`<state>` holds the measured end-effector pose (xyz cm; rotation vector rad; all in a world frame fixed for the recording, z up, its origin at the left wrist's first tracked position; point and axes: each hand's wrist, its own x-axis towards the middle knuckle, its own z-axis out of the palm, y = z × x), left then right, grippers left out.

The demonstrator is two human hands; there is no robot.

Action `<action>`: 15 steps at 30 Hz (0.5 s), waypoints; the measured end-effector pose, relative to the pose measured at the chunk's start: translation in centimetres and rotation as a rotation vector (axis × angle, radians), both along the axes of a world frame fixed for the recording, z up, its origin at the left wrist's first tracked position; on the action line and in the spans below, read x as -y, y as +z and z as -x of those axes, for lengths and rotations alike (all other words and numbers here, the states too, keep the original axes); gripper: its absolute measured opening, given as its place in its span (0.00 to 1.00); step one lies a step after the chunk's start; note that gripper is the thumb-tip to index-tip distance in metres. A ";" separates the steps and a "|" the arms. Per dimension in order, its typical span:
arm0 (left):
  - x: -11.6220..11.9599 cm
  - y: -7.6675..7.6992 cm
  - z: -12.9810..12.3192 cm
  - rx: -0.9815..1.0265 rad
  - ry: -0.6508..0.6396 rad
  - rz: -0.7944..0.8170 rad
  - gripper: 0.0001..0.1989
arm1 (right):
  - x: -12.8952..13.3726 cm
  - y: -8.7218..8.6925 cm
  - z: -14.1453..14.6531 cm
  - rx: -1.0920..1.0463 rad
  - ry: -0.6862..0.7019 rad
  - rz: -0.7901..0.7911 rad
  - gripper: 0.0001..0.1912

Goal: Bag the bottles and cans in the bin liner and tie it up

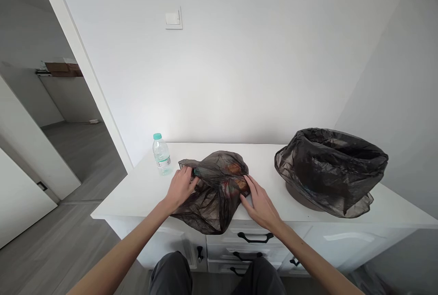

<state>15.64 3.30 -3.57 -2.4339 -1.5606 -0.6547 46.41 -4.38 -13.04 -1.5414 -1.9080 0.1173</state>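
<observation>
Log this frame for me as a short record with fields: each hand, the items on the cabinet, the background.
left hand: gripping the edge of a dark translucent bag
right hand: resting on the bag's other side
bag contents: orange and red items, not identifiable
cabinet left: upright clear bottle, green cap
cabinet right: brownish bin lined with a black bag
wall: light switch

Reaching forward with bare forearms (130, 240), angled inward toward the crumpled dark bag (215, 204), gripping its left side with curled left hand (179, 188), touching its right with loosely spread right hand (262, 206)
</observation>
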 end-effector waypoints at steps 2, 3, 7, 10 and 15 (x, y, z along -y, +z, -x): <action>-0.2 -0.1 -0.2 0.001 0.002 -0.001 0.05 | 0.0 0.0 0.0 0.006 -0.003 -0.007 0.35; -0.3 -0.1 -0.3 -0.001 0.003 0.000 0.04 | 0.0 0.0 0.0 0.008 -0.004 -0.014 0.35; -0.5 -0.3 -0.7 -0.011 -0.004 -0.004 0.07 | -0.1 0.1 0.0 0.010 -0.005 -0.011 0.35; -0.5 -0.4 -1.1 -0.025 -0.038 -0.014 0.08 | -0.1 0.3 0.0 0.018 -0.020 0.004 0.34; -0.5 -0.6 -1.8 -0.062 -0.118 -0.024 0.07 | -0.1 0.5 0.0 0.025 -0.034 0.030 0.34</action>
